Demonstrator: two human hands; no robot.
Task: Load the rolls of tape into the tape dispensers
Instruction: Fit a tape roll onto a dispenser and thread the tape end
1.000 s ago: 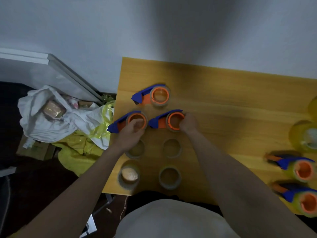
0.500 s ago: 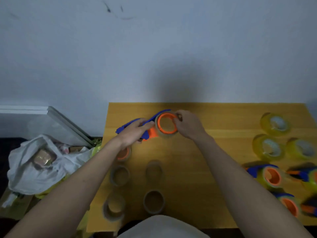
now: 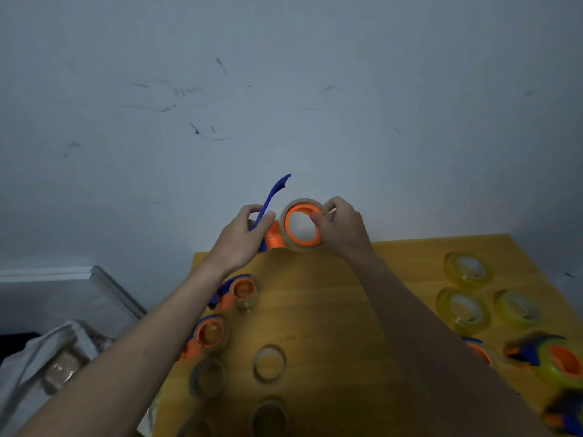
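Observation:
I hold a blue and orange tape dispenser (image 3: 277,230) up in the air above the far edge of the wooden table (image 3: 340,310). My left hand (image 3: 243,238) grips its blue handle, which points upward. My right hand (image 3: 339,230) pinches the clear tape roll (image 3: 301,225) sitting on the dispenser's orange hub. Two more loaded dispensers (image 3: 238,291) (image 3: 208,334) lie on the table's left side. Several clear tape rolls (image 3: 269,362) lie nearer to me.
Yellow tape rolls (image 3: 467,269) (image 3: 463,310) (image 3: 515,307) sit at the right. Dispensers loaded with yellow tape (image 3: 555,361) lie at the right edge. A white cloth pile (image 3: 47,364) is on the floor at left. A grey wall (image 3: 284,105) stands behind the table.
Both hands lifted the dispenser from the table into the air, and its blue handle swung upward. The camera tilted up toward the wall.

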